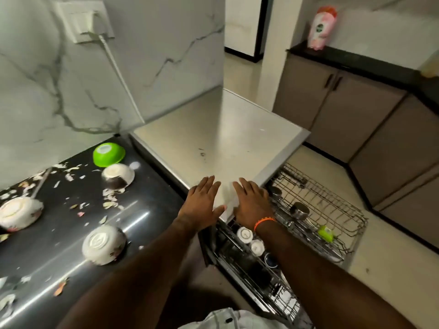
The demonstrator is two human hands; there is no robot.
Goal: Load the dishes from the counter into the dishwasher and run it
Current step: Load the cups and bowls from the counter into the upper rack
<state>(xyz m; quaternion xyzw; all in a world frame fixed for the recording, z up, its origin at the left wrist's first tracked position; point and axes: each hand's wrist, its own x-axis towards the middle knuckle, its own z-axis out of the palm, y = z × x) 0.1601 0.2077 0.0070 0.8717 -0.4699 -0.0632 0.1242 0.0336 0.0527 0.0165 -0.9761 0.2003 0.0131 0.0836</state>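
Note:
My left hand and my right hand lie flat, fingers straight, on the front corner of the dishwasher's steel top. Neither holds anything. Below them the upper rack is pulled out, with steel cups and a small green item in it. The lower rack holds white cups. On the dark counter to the left stand upturned bowls: a green one, a white one, another white one and one at the far left.
Food scraps litter the counter around the bowls. A white cable runs down the marble wall from a socket. Grey cabinets with a black top stand to the right, a pink packet on them. Tiled floor lies beyond the racks.

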